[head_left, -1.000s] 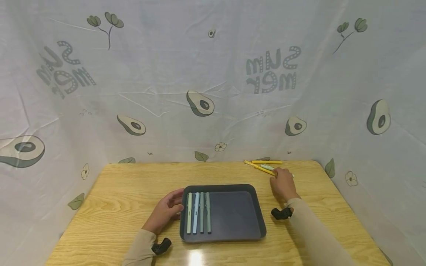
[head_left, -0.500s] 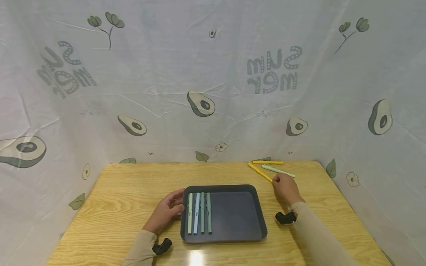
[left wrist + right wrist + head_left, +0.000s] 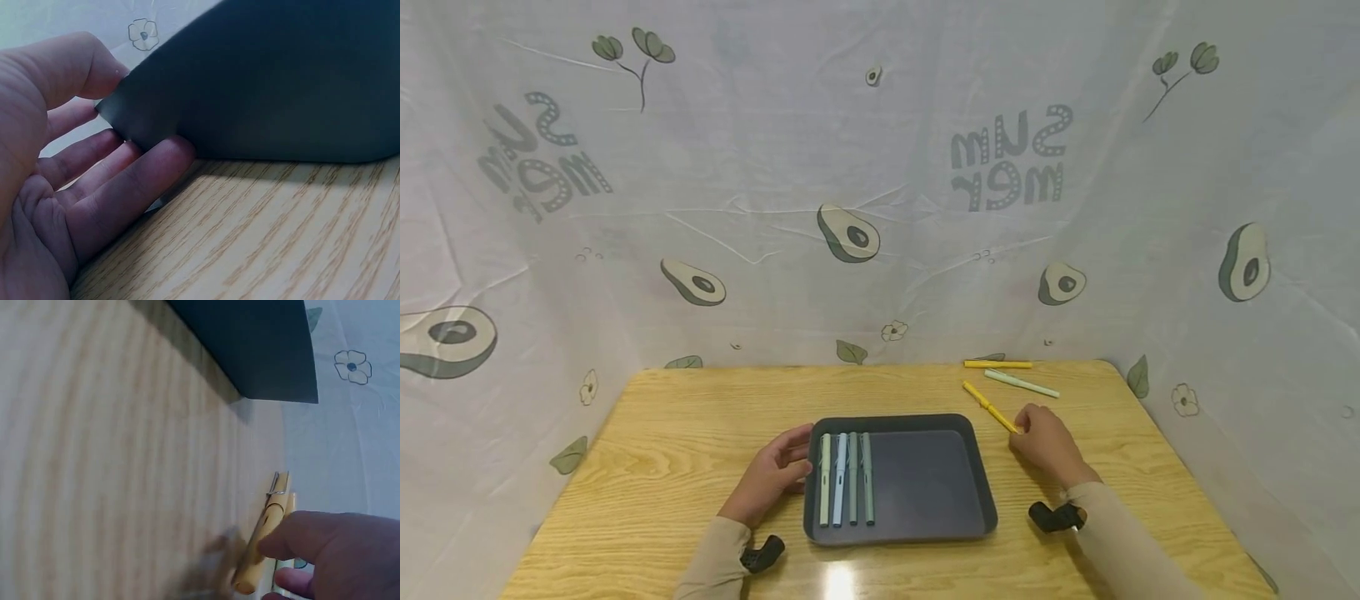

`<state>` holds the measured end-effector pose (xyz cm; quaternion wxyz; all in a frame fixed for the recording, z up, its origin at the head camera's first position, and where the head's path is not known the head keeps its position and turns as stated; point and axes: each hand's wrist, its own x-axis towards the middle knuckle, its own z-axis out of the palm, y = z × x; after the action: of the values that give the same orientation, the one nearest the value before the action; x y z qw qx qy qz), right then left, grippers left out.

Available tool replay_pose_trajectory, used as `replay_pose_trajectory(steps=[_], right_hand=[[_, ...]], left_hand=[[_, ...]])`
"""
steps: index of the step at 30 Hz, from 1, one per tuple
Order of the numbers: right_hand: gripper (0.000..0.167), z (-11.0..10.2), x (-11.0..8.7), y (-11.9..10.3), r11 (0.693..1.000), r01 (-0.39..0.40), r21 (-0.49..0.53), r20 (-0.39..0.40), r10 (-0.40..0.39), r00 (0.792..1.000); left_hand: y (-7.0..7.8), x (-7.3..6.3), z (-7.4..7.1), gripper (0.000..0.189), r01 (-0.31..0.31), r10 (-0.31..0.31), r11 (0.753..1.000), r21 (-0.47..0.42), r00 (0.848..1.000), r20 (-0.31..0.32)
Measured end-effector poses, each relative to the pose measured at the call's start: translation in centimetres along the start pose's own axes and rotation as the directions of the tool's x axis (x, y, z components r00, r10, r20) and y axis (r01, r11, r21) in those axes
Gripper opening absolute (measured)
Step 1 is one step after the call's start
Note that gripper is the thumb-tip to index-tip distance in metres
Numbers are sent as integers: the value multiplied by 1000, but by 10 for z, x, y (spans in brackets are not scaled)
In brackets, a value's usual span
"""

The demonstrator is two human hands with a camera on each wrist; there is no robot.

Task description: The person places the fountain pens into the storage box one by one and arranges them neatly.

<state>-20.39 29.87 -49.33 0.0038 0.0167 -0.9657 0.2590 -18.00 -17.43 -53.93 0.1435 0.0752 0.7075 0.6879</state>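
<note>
Between thumb and fingers my right hand (image 3: pixel 1048 446) pinches the near end of a yellow pen (image 3: pixel 992 410), which slants away to the far left. In the right wrist view the pen's metal wire clip (image 3: pixel 277 487) shows at its far end. My left hand (image 3: pixel 767 479) rests against the left side of a dark grey tray (image 3: pixel 925 487), fingers loosely extended. The left wrist view has fingertips touching the tray's outer wall (image 3: pixel 281 87), thumb tip at its rim. Inside, at the left, lie a pale green pen (image 3: pixel 825 492), a light blue pen (image 3: pixel 839 487) and two grey-green pens (image 3: pixel 868 492), side by side.
Another yellow pen (image 3: pixel 997 364) lies along the table's back edge, with a pale green pen (image 3: pixel 1021 382) slanting in front of it. A printed curtain (image 3: pixel 760 208) closes off the back and sides of the wooden table (image 3: pixel 700 433).
My right hand has moved from beside the pale green pen back toward me, taking hold of the yellow pen and drawing it nearer and to a steeper slant. The left hand stays put.
</note>
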Motion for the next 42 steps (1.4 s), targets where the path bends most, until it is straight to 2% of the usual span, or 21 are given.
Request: replay_pose_trajectory(steps=[5,9,14,16,23,31,37,42], right_hand=[[35,0,16,-13,1000,12,-13,-3,-12,1000],[44,0,33,-29,1000,1,3,42,-1,999],[24,4,46,-35,999,-17,-42,111,22,994],[21,4,48,-36,998,-16,-58,117,23,993],[34,5,47,-38,997,-32,-70,114,40,993],[26,9,46,-39,997,-63,-40,84,66,994],[24,6,45,-36,994,-97,-43,110,101,989],[24,1,44,-33,995,-93,-27,125,95,988]], left_hand=[[-3,0,-1,63,4,-4,1000,0,1000,2],[-3,0,-1,63,7,-7,1000,3,1000,-11],[0,1,0,63,2,-2,1000,-3,1000,-8],[0,1,0,63,2,-2,1000,-4,1000,-6],[1,0,0,63,-3,3,1000,-6,1000,-8],[1,0,0,63,-7,7,1000,0,1000,-7],[1,0,0,63,-10,10,1000,8,1000,5],[0,0,0,63,-14,14,1000,9,1000,1]])
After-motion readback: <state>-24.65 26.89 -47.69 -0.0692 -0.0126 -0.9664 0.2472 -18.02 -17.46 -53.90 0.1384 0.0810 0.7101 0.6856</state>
